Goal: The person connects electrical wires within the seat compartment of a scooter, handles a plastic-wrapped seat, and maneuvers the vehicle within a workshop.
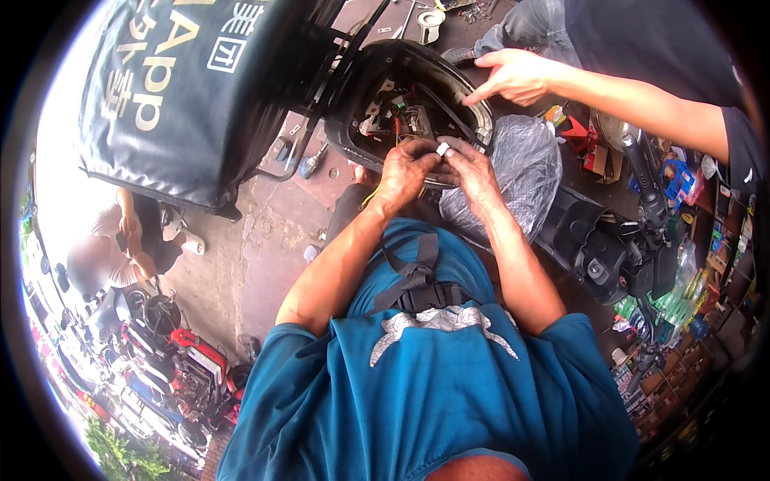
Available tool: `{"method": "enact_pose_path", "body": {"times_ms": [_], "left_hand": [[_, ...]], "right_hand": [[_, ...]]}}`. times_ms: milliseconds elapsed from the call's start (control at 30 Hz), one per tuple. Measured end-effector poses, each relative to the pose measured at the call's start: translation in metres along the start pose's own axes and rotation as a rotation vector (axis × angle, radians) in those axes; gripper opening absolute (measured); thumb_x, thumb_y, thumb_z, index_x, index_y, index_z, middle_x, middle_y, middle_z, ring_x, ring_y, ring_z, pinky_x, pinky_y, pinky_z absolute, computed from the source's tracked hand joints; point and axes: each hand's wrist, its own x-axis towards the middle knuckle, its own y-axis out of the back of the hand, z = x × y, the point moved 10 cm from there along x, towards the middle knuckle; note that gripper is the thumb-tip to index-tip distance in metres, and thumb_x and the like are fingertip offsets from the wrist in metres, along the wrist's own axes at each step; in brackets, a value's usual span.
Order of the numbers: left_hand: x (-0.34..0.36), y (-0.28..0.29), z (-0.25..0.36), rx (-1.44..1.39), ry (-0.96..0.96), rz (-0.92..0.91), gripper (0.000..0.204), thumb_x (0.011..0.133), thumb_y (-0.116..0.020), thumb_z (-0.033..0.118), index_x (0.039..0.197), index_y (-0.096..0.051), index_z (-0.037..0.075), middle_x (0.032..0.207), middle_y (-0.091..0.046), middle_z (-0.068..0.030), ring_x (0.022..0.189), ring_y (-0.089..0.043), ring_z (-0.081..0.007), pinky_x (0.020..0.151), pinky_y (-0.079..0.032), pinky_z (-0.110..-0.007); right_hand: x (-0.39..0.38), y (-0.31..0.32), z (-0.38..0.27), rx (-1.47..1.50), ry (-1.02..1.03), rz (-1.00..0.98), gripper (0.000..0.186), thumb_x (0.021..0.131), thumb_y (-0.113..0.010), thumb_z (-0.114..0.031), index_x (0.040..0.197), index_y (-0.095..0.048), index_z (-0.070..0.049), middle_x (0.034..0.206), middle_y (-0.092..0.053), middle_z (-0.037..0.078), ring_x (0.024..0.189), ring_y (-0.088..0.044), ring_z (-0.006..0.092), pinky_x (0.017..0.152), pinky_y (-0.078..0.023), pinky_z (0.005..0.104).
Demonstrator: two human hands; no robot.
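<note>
- Condition of work: the black compartment (399, 51) stands open, with wires (397, 132) and loose-looking parts (413, 120) exposed inside. In my judgement, access has been gained and the handling of parts is in progress.
- Outstanding: the compartment is uncovered and the small white piece (443, 149), by its look perhaps a connector, is in hand rather than fitted. Joining or seating it, and closing up, would appear to remain. Whether any wire runs into the piece cannot be made out.
- Position of the white piece: above the compartment's near edge, toward its right corner, between the two sets of fingertips.
- Right hand (473, 172): thumb and forefinger clamped on the white piece, which sits at their tips with its pale face showing.
- Left hand (407, 172): thumb and forefinger drawn close, their tips just beside the piece's left side. Whether they pinch a wire or bear on the piece cannot be told.
- Near the left wrist: a thin yellow wire (370, 196).
- Second person's hand (517, 78): forefinger extended toward the compartment's right edge; contact with it cannot be confirmed.
- Adjacent: a clear plastic bag (521, 172) beside the compartment's right near corner, next to the right forearm.
</note>
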Motion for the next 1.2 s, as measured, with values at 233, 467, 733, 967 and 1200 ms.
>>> {"method": "enact_pose_path", "body": {"times_ms": [233, 467, 733, 967, 1200], "left_hand": [[-0.008, 0.001, 0.018, 0.081, 0.003, -0.005, 0.030, 0.082, -0.062, 0.017, 0.100, -0.062, -0.007, 0.090, -0.065, -0.0162, 0.086, -0.062, -0.0206, 0.077, -0.048, -0.029], [-0.011, 0.002, -0.017, -0.179, 0.277, -0.011, 0.032, 0.084, -0.060, 0.023, 0.099, -0.062, -0.005, 0.083, -0.065, -0.0119, 0.076, -0.061, -0.0176, 0.066, -0.048, -0.030], [-0.005, 0.001, -0.053, -0.297, 0.419, -0.049, 0.020, 0.076, -0.064, 0.015, 0.087, -0.064, -0.002, 0.079, -0.065, -0.0120, 0.068, -0.063, -0.0231, 0.061, -0.050, -0.035], [0.017, -0.004, -0.053, 0.299, -0.155, -0.180, 0.014, 0.072, -0.062, 0.013, 0.071, -0.063, 0.000, 0.064, -0.061, -0.0114, 0.058, -0.060, -0.0234, 0.051, -0.047, -0.032], [0.010, 0.001, -0.074, 0.407, 0.345, -0.347, 0.014, 0.071, -0.064, 0.015, 0.074, -0.066, 0.002, 0.068, -0.064, -0.0143, 0.066, -0.066, -0.0260, 0.056, -0.052, -0.035]], "right_hand": [[-0.001, 0.006, -0.002, -0.192, 0.132, 0.063, 0.022, 0.092, -0.051, -0.008, 0.112, -0.056, 0.000, 0.095, -0.062, 0.007, 0.087, -0.060, 0.0133, 0.072, -0.052, 0.0271], [-0.010, -0.004, -0.006, -0.207, 0.163, 0.094, 0.021, 0.092, -0.052, -0.008, 0.110, -0.057, 0.001, 0.095, -0.062, 0.007, 0.085, -0.060, 0.0129, 0.072, -0.051, 0.0256], [-0.011, -0.003, -0.001, -0.419, 0.133, 0.114, 0.025, 0.090, -0.054, -0.008, 0.113, -0.057, 0.000, 0.093, -0.062, 0.007, 0.084, -0.059, 0.0140, 0.076, -0.048, 0.0265], [-0.020, -0.019, -0.022, -0.888, 0.490, 0.053, 0.024, 0.084, -0.059, -0.003, 0.107, -0.061, -0.001, 0.097, -0.059, 0.011, 0.091, -0.059, 0.0213, 0.080, -0.047, 0.0296], [-0.025, -0.019, -0.014, -0.667, 0.356, 0.093, 0.024, 0.081, -0.062, -0.001, 0.105, -0.064, 0.002, 0.094, -0.061, 0.012, 0.087, -0.060, 0.0198, 0.077, -0.048, 0.0277]]}}
